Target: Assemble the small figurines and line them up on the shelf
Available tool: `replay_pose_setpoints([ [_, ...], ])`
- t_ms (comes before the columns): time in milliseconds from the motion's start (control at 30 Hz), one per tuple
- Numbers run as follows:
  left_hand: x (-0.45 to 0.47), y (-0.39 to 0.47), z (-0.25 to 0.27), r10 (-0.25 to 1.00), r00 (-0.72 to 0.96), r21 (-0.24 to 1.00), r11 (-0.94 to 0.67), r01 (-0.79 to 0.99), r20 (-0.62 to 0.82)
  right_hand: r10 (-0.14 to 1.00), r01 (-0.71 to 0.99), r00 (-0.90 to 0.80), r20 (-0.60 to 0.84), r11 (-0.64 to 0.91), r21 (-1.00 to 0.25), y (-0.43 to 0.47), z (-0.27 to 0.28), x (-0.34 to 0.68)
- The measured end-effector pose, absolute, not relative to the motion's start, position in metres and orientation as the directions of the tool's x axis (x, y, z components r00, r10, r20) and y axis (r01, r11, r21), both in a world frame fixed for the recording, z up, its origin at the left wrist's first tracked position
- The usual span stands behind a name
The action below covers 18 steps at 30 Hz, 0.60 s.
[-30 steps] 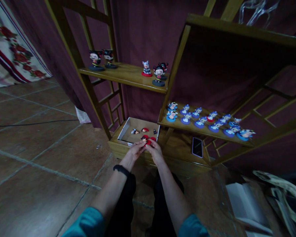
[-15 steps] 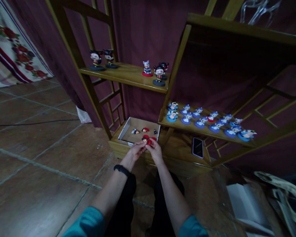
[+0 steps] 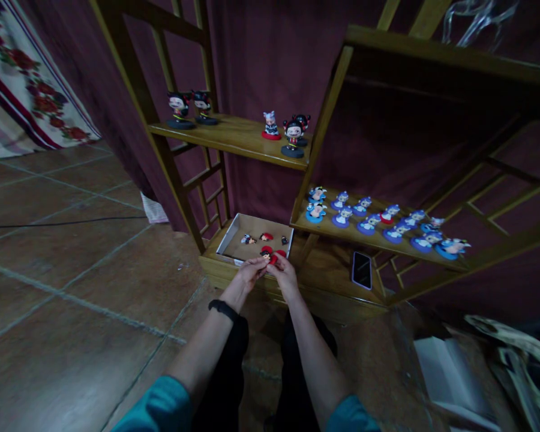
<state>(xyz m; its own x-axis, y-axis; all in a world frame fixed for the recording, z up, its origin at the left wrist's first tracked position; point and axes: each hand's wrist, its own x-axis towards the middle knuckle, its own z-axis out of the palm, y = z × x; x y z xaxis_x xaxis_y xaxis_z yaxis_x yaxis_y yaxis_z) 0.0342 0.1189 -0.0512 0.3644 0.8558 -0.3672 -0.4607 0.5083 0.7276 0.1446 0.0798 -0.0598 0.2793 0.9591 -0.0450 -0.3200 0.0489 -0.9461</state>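
Between my two hands, at the near edge of a shallow cardboard box (image 3: 227, 243), is a small figurine (image 3: 266, 255) with black hair and a red base. My left hand (image 3: 252, 270) grips it from the left, fingers closed. From the other side my right hand (image 3: 283, 275) pinches its red part. Inside the box lie a few loose pieces: a dark-and-white figurine (image 3: 248, 239), a red-and-black figurine (image 3: 266, 237) and a small dark piece (image 3: 284, 240). Some red discs show just beyond my fingers, partly hidden.
The box sits on the wooden shelf unit's low ledge, with a phone (image 3: 361, 270) to its right. Several purple-and-blue figurines (image 3: 369, 224) stand on the right shelf. Black-haired figurines (image 3: 293, 137) and a red-based one (image 3: 270, 126) stand on the upper left shelf. White boxes (image 3: 450, 375) lie on the floor.
The view has shifted very slightly. Both hands stay on the figurine in nearly the same place, and the things on the shelves have not moved.
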Motion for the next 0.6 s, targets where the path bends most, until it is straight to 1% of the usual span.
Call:
replay_pose_setpoints([
  [167, 0.0331, 0.1199, -0.0526, 0.862, 0.371, 0.741, 0.494, -0.455, -0.347, 0.963, -0.342, 0.264, -0.043, 0.052, -0.938, 0.0790, -0.0588, 0.1442],
  [367, 0.0320, 0.1192, -0.0512, 0.854, 0.368, 0.748, 0.507, -0.428, -0.368, 0.963, -0.405, 0.252, -0.094, 0.017, -0.914, 0.0774, -0.0613, 0.1452],
  [600, 0.0296, 0.1177, -0.0465, 0.843, 0.348, 0.749, 0.530, -0.398, -0.412, 0.976, -0.528, 0.171, -0.135, -0.026, -0.849, 0.0730, -0.0544, 0.1436],
])
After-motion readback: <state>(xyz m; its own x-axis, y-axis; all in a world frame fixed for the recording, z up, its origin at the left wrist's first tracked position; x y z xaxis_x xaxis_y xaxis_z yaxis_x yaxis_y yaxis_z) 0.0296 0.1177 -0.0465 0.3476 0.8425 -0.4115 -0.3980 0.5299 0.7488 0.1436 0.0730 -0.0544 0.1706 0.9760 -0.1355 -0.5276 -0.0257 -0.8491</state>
